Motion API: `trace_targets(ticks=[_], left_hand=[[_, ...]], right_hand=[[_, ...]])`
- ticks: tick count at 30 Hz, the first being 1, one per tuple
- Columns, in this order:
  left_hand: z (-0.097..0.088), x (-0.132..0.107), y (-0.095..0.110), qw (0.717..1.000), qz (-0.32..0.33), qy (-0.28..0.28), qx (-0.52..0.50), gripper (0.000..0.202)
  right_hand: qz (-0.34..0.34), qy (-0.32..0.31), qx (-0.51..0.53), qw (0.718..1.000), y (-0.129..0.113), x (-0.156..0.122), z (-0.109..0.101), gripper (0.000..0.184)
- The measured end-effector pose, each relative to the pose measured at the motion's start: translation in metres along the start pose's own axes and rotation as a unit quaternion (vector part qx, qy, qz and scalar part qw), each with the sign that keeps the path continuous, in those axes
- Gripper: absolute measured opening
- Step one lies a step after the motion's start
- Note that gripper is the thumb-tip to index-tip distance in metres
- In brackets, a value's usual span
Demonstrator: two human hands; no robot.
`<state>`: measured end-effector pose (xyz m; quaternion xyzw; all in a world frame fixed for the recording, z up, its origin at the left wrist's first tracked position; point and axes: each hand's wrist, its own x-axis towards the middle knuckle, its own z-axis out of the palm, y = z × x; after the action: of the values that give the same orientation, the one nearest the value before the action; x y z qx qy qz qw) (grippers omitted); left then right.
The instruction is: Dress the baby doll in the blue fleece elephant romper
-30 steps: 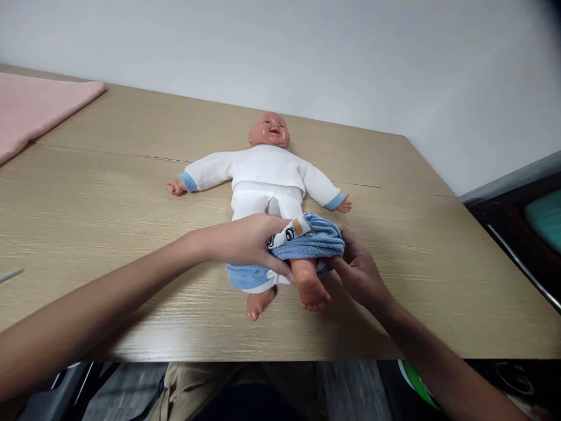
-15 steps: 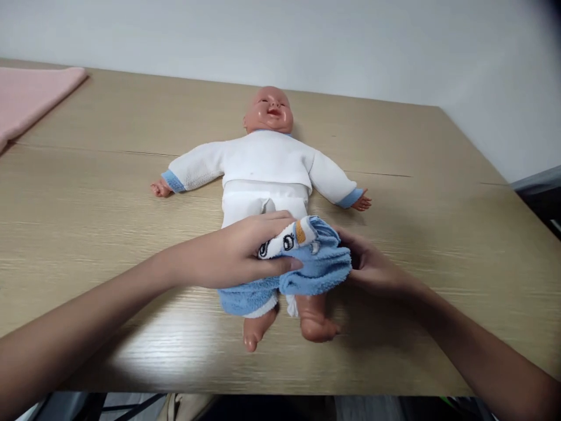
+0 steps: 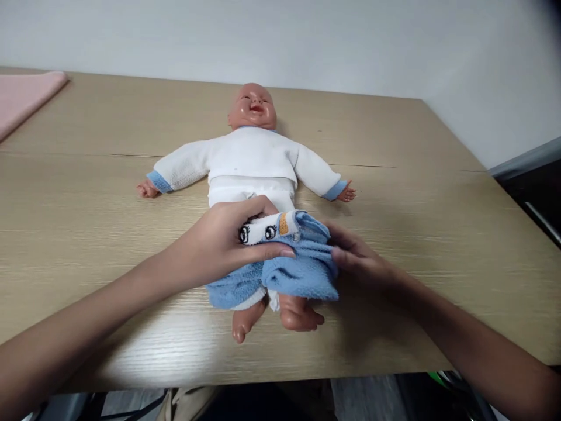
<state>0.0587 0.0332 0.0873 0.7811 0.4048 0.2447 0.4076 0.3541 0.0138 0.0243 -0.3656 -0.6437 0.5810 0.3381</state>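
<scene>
A baby doll (image 3: pixel 252 158) in a white top lies on its back on the wooden table (image 3: pixel 87 193), head toward the wall. Blue terry trousers (image 3: pixel 298 269) with a white animal-face patch are bunched around its legs, and both bare feet stick out toward me. My left hand (image 3: pixel 221 242) pinches the white waistband of the trousers at the doll's hips, thumb on top. My right hand (image 3: pixel 357 260) grips the blue cloth on the other side, fingers curled into it.
A pink cloth (image 3: pixel 21 99) lies at the table's far left corner. A white wall runs behind the table. A dark piece of furniture (image 3: pixel 534 187) stands off the right edge. My lap shows below the near edge.
The blue trousers have slid down the doll's right leg, covering more of it. Both hands moved with the cloth, and the view shifted slightly right.
</scene>
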Motion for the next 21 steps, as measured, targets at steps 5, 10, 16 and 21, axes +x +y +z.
trace_targets(ticks=[5, 10, 16, 21], left_hand=[[-0.009, -0.017, -0.017, 0.997, -0.023, 0.049, 0.051, 0.065], [-0.023, -0.051, -0.035, 0.996, -0.063, 0.056, 0.008, 0.058], [-0.033, -0.073, -0.049, 1.000, -0.010, 0.020, 0.017, 0.027], [-0.018, -0.042, -0.075, 0.961, -0.040, 0.273, -0.019, 0.027]], right_hand=[[0.010, 0.085, 0.042, 0.995, 0.007, 0.039, 0.006, 0.042], [-0.007, 0.020, -0.043, 0.999, -0.003, 0.063, 0.000, 0.053], [-0.035, -0.005, -0.125, 0.992, -0.029, 0.066, -0.001, 0.052], [-0.068, 0.211, -0.033, 0.975, -0.008, 0.090, 0.022, 0.047]])
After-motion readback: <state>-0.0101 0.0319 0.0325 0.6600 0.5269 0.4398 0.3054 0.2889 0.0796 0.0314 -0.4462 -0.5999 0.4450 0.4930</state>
